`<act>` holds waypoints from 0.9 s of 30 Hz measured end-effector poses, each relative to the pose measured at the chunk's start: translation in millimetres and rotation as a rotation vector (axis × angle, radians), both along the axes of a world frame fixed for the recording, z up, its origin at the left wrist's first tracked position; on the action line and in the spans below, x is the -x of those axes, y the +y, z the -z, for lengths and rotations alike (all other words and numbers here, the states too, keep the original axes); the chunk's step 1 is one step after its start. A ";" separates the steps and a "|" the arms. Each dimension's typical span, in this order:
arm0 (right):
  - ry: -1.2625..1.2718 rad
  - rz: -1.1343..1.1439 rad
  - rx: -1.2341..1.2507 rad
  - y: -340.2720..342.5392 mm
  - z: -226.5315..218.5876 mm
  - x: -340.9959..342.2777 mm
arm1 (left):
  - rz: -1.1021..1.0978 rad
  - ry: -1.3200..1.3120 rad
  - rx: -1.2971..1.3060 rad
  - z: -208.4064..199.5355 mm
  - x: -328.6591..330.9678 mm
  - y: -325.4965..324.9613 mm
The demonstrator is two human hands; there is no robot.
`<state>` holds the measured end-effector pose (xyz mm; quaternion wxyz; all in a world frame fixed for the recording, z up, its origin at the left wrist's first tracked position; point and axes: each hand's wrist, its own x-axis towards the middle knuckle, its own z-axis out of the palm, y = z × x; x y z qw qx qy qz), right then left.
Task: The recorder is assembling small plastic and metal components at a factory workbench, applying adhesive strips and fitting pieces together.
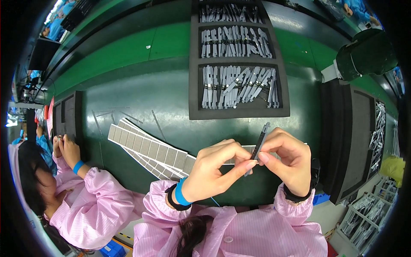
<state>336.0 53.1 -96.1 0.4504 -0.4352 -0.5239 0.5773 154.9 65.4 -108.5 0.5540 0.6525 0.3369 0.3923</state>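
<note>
A slim dark grey strip-shaped part [260, 143] stands tilted between my two hands, above the near side of the green table. My left hand [216, 169] pinches its lower portion between thumb and fingers. On the other side, my right hand [284, 158] has thumb and forefinger closed against the same strip. The fingertips cover part of it. Left of my hands lie overlapping white sheets [147, 147] carrying rows of grey rectangular pads. Another such sheet shows partly behind my fingers.
Ahead stands a black foam tray [239, 112] with compartments of grey strip parts [239, 88]. Several thin dark strips [158, 125] lie on the green table [171, 98]. A co-worker in pink [92, 205] sits at left beside a black tray [70, 112]. More trays [342, 141] stand at right.
</note>
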 end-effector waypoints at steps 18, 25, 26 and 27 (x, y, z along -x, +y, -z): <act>0.060 -0.036 -0.004 1.3 4.4 0.0 | 0.035 0.020 -0.014 4.2 2.4 0.3; 0.074 -0.024 0.000 0.9 7.2 -0.3 | 0.061 0.030 -0.017 5.6 1.9 1.6; 0.075 -0.019 0.003 1.0 7.7 -0.5 | 0.061 0.030 -0.016 5.7 1.6 1.9; 0.076 -0.020 0.003 1.7 8.0 -0.5 | 0.057 0.026 -0.009 5.7 1.3 2.3</act>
